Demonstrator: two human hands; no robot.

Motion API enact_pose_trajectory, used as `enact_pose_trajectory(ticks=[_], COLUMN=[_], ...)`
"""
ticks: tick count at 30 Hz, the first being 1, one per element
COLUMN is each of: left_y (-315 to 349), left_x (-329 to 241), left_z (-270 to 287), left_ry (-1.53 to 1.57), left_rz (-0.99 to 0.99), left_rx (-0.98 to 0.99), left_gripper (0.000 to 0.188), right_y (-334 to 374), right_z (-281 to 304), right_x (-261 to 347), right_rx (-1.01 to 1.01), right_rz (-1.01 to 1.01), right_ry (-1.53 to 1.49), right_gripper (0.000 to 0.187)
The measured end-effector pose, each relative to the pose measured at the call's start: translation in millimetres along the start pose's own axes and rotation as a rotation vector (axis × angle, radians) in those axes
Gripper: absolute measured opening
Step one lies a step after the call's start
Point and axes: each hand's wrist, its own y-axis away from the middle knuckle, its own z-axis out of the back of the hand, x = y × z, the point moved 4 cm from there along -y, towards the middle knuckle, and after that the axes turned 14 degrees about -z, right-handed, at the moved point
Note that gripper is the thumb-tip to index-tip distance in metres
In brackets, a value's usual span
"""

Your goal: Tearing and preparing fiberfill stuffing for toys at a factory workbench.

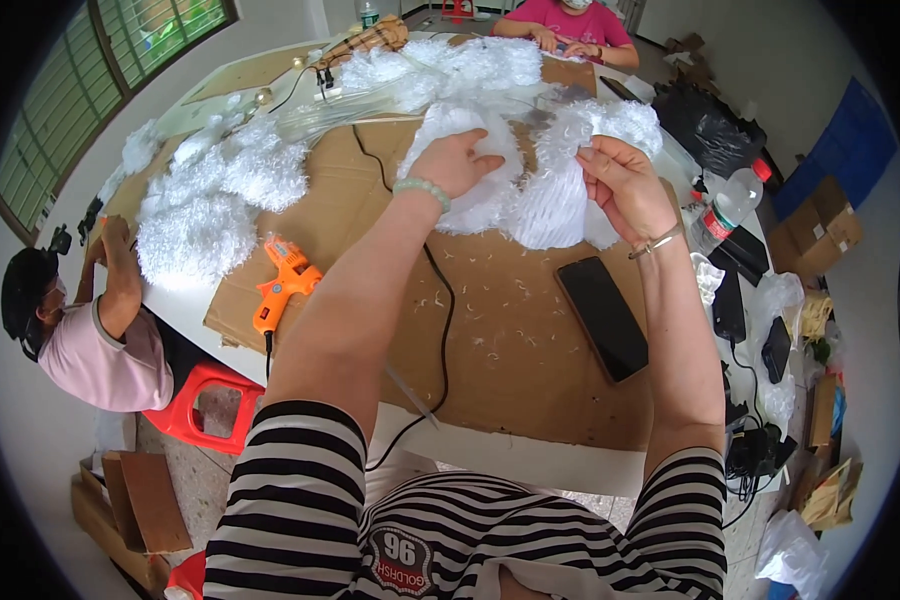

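My left hand [454, 166] rests on a white fluffy piece [487, 200], with thumb and forefinger apart; its other fingers are partly hidden. To the right, my right hand [625, 188] pinches the upper edge of a white fringed strip [554, 195] between thumb and fingers. The strip hangs down beside the fluffy piece, its strands spread over the cardboard [510, 330]. Small white scraps lie on the cardboard nearer to me.
An orange glue gun [285, 282] lies left of my forearm, and a black phone [602, 318] near my right wrist. White fringe heaps [195, 235] cover the left and far table. A bottle [732, 208] stands at right. Two people sit at the table, left and far.
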Motion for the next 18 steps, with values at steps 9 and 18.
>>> enact_pose_trajectory(ticks=[9, 18], left_y=[35.9, 76.4], left_x=[-80.6, -60.6], left_z=[19.2, 27.2], left_ry=[0.565, 0.743], left_rz=[-0.227, -0.013], left_rx=[-0.269, -0.155], left_gripper=[0.027, 0.011], right_y=[3.6, 25.4], right_z=[4.5, -18.1], right_x=[-13.5, 3.1], right_rx=[-0.112, -0.219], right_rz=[-0.009, 0.189], right_ry=[-0.033, 0.257], right_gripper=[0.007, 0.008])
